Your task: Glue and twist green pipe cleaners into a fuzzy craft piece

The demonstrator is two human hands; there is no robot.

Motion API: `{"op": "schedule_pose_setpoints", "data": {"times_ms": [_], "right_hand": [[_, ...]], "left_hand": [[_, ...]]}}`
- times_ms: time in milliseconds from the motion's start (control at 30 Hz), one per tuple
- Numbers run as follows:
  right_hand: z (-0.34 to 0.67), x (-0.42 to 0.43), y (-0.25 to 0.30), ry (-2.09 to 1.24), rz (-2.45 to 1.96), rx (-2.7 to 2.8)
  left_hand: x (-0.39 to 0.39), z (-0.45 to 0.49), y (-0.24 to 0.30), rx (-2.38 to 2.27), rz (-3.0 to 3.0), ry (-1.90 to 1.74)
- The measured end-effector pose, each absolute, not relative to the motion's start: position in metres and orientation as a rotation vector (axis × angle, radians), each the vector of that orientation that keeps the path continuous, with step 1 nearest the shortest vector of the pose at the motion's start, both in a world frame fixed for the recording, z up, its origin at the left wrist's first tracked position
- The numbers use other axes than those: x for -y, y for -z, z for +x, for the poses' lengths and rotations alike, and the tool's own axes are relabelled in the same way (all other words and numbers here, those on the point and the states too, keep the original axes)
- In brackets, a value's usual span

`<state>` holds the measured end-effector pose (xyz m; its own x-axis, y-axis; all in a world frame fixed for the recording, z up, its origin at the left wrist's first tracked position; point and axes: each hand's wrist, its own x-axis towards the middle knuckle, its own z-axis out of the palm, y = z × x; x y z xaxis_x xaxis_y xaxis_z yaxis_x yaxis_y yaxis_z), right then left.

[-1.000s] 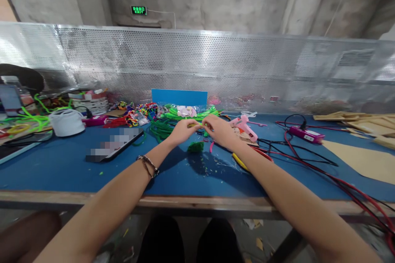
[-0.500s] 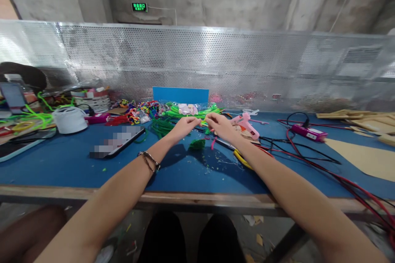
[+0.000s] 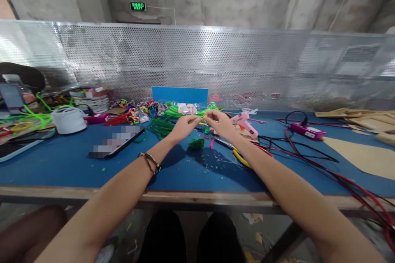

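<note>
My left hand (image 3: 187,127) and my right hand (image 3: 220,125) meet above the middle of the blue table, fingertips pinched close together. Between them shows a small yellow piece (image 3: 204,117), too small to name, which both hands seem to grip. Below them lies a green fuzzy bundle (image 3: 196,144) among small scraps. Behind my hands are green pipe cleaners (image 3: 162,126) and a clear plastic bag (image 3: 187,108). A pink glue gun (image 3: 247,124) rests beyond my right wrist. Yellow-handled scissors (image 3: 240,159) lie partly under my right forearm.
A phone (image 3: 119,141) lies left of my left forearm, near a white roll-shaped object (image 3: 68,120). Purple power strips (image 3: 307,131) with red and black cables spread on the right, beside tan sheets (image 3: 361,158). A perforated metal screen (image 3: 185,57) stands along the back. Another person's limb (image 3: 33,230) shows at lower left.
My fingertips have shifted slightly and the yellow piece between them shows more clearly. My right hand's fingers are a little more curled. The view has moved slightly.
</note>
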<state>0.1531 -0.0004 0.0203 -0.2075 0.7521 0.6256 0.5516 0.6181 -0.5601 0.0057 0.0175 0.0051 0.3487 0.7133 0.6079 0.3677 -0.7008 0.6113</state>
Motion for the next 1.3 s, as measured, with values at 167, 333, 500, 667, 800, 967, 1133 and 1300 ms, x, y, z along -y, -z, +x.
{"op": "schedule_pose_setpoints", "data": {"times_ms": [167,333,500,667,800,967,1133,1300], "right_hand": [[0.148,-0.001,-0.016,-0.797,-0.932,1.613],[0.146,-0.002,-0.01,-0.971,-0.851,1.543],[0.152,-0.001,-0.016,-0.453,-0.997,1.916],[0.147,0.011,-0.025,0.552,-1.199,2.352],[0.143,0.017,-0.026,0.799,-1.263,2.404],[0.15,0.006,-0.02,0.156,-1.069,2.087],[0.149,-0.004,-0.011,-0.641,-0.856,1.806],[0.148,-0.005,-0.011,-0.648,-0.945,1.726]], "left_hand": [[-0.019,0.006,-0.002,-0.8,2.076,-1.235],[-0.02,0.005,0.001,-0.736,2.034,-1.208],[-0.02,0.005,-0.001,-0.845,2.085,-1.243],[-0.021,0.007,0.001,-0.97,2.209,-1.253],[-0.02,0.007,0.001,-0.966,2.2,-1.273],[-0.019,0.005,0.001,-0.855,2.027,-1.192],[-0.023,0.004,0.005,-0.68,1.847,-1.121],[-0.023,0.003,0.003,-0.756,1.836,-1.131]]}}
